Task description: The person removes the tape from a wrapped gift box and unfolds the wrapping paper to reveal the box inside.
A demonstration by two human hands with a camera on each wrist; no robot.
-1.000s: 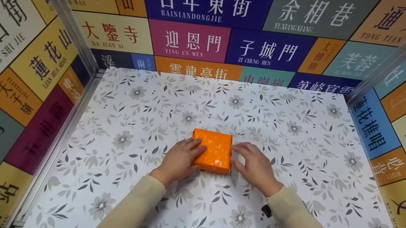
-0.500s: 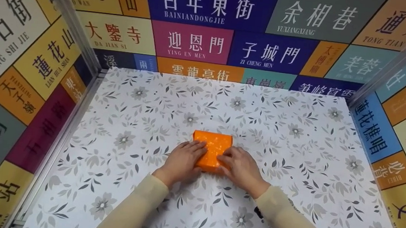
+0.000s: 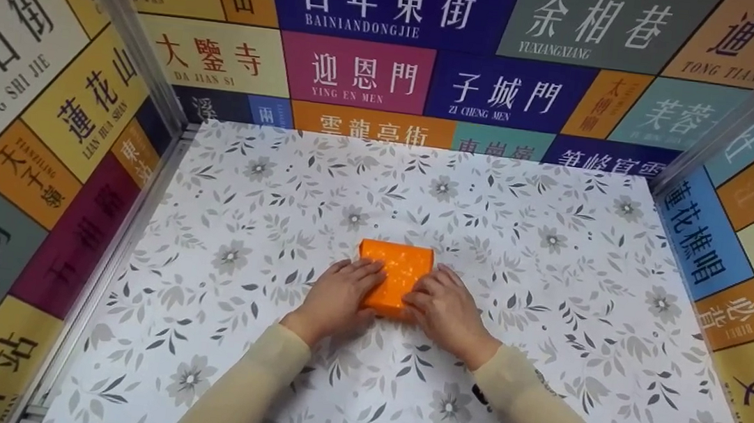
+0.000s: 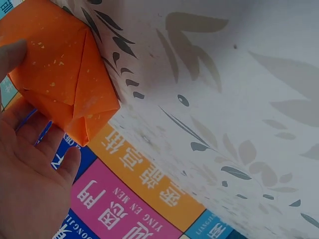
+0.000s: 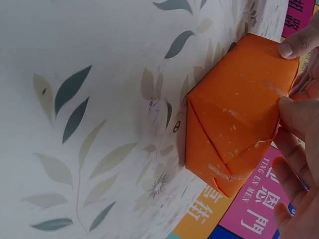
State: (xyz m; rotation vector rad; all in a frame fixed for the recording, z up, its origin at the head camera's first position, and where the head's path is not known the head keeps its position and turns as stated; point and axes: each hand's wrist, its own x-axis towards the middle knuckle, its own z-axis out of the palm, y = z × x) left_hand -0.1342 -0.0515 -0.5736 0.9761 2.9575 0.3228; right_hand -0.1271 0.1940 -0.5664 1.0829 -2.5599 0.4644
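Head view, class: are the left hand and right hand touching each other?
Apart. In the head view, the visible top of the orange box separates the left hand from the right hand.

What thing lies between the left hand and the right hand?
The orange package lies between the left hand and the right hand, both touching it, as the head view shows.

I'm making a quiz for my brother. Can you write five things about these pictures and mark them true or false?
1. The package is orange. True.
2. Only one grip touches the package. False: the left grip and the right grip both touch it.
3. The tabletop has a flower pattern. True.
4. The sleeves are black. False: they are pale yellow.
5. The back wall has writing on it. True.
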